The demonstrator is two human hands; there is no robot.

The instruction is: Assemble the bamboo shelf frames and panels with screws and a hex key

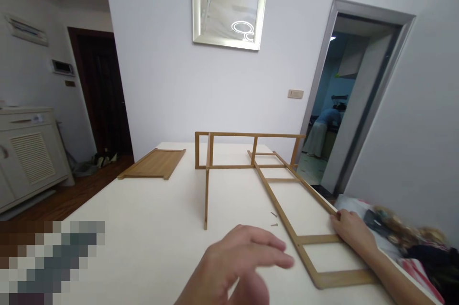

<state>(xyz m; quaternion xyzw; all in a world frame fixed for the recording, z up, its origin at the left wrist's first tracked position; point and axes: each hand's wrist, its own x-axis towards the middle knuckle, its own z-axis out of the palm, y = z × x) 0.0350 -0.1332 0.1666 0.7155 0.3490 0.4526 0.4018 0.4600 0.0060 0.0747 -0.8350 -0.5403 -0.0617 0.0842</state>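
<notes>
A white table [158, 228] spreads beneath and around both hands, reaching toward the wall beyond them. The flat ladder-like wooden frame [274, 198] lies on it under the right hand [353, 231], running away from that hand's hold toward the wall; two of its crosspieces are on the near side of the grip, the others beyond it. The right hand is clamped on the frame's outer long rail, thumb on the inner side, the far fingertips hidden.

Beyond both hands, the upright wooden frame [234, 134] stands on a long edge, crossing the flat frame's far part. The slatless wooden panel [154, 164] lies flat, far to the left of the right hand's grip and beyond the left hand [244, 252]. That left hand hovers over the table to the left of the flat frame, its fingers spread from the thumb, with nothing visible between them.

A slim wooden rail [206, 200] reaches from the upright frame toward the left hand, well to the left of the right hand's grip. Smallest are two screws [274, 224], lying loose and near each other just beyond the left hand's fingertips, beside the flat frame's inner rail.
</notes>
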